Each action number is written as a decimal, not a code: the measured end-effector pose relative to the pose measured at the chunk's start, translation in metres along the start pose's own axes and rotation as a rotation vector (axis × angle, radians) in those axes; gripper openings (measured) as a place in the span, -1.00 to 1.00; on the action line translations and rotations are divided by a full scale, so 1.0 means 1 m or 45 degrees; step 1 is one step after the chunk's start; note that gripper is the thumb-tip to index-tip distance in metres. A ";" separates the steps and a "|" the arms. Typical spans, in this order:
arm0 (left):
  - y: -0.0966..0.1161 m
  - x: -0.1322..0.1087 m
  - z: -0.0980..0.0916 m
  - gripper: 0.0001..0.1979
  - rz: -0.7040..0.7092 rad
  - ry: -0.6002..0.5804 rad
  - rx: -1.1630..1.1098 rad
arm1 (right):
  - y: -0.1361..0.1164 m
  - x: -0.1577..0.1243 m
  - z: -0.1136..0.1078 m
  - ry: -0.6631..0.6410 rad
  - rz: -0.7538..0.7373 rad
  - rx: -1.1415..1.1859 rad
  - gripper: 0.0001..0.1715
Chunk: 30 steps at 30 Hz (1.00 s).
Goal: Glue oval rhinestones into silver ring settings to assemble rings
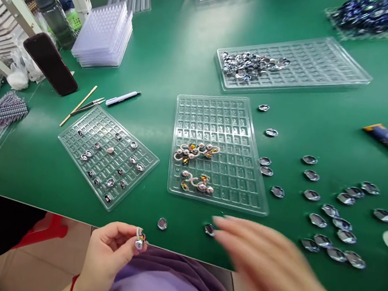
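Observation:
My left hand [110, 251] is closed at the table's front edge. Between its thumb and fingers is a small silver part with a whitish loop [139, 241] and a bit of yellow. My right hand [265, 257], smeared by motion, reaches over the table with its fingers stretched out. Its fingertips are beside an oval faceted gem [209, 229]; whether they touch it, I cannot tell. Another oval gem [162, 223] lies between my hands. Ahead, a clear compartment tray [224, 130] carries several silver parts with whitish loops [196, 153].
A smaller clear tray [111, 125] with scattered gems sits at left, near tweezers [87, 106] and a pen [123, 98]. Several loose gems [343, 224] lie at right. Farther back are a gem-filled tray [319, 62], stacked plastic trays [101, 38] and a leaning phone [50, 63].

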<state>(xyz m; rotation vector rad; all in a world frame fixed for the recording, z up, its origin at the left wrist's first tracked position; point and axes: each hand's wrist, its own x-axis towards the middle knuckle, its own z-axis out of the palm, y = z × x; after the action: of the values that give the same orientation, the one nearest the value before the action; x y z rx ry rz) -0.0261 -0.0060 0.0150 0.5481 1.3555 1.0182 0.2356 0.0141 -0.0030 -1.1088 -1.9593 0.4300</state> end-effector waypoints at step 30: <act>0.005 -0.008 0.006 -0.70 0.867 -0.181 0.657 | -0.053 0.028 0.060 -0.199 0.954 1.461 -0.93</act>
<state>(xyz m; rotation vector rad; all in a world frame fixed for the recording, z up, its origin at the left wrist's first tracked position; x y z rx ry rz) -0.0210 -0.0093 0.0241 1.5145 1.3266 1.1270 0.1518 0.0140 0.0078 -0.9423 -0.9647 1.7875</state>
